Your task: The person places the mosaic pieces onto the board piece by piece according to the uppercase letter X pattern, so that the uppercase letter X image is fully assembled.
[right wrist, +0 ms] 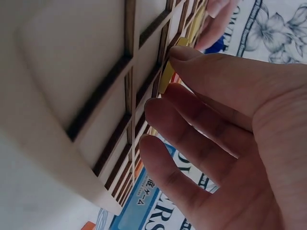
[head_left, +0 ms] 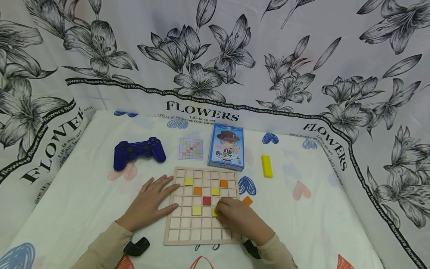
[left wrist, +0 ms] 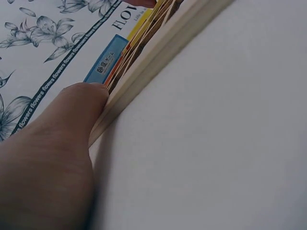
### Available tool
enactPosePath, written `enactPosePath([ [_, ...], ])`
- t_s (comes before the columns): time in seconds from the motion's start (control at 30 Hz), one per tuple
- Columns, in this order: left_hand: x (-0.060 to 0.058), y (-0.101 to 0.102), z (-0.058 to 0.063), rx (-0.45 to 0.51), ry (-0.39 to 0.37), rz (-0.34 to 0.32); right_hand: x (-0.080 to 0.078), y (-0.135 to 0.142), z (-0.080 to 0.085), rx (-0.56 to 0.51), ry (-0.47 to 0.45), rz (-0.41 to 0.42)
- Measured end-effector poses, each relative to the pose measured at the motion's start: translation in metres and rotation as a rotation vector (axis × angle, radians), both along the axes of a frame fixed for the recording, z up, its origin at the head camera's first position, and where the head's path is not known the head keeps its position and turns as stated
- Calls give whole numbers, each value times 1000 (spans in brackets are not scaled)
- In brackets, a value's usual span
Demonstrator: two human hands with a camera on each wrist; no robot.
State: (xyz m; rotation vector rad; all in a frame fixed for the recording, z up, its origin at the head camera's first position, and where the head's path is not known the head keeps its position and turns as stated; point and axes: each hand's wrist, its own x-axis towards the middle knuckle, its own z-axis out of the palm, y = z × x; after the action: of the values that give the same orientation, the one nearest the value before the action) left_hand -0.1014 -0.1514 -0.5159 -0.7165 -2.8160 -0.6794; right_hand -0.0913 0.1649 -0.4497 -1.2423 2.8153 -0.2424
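A wooden grid board (head_left: 169, 233) lies in front of the person. My left hand (head_left: 147, 205) rests with spread, fairly straight fingers along its left edge; in the left wrist view the thumb (left wrist: 91, 96) touches the board's side. Over the lower right cells, my right hand (head_left: 240, 216) pinches a yellow square tile (right wrist: 168, 74) between thumb and fingers, tilted against a cell. In the head view that hand partly hides the tile. Other cells hold a red tile (head_left: 206, 201), orange tiles (head_left: 197, 191) and several yellow tiles (head_left: 196, 211).
One loose orange tile (head_left: 247, 200) lies right of the board. Behind it are a pattern card (head_left: 190, 148), a blue game box (head_left: 226, 147) and a dark blue game controller (head_left: 139, 151). A yellow block (head_left: 267, 166) lies to the right on the heart-patterned cloth (head_left: 302, 224).
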Motion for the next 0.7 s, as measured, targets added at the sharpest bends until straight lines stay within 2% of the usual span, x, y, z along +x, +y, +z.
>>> enactPosePath([
  [0.4, -1, 0, -1, -13, -12, 3, -1, -1, -3, -2, 56, 10],
  [0.7, -1, -1, -1, -10, -12, 1, -2, 0, -2, 13, 28, -2],
])
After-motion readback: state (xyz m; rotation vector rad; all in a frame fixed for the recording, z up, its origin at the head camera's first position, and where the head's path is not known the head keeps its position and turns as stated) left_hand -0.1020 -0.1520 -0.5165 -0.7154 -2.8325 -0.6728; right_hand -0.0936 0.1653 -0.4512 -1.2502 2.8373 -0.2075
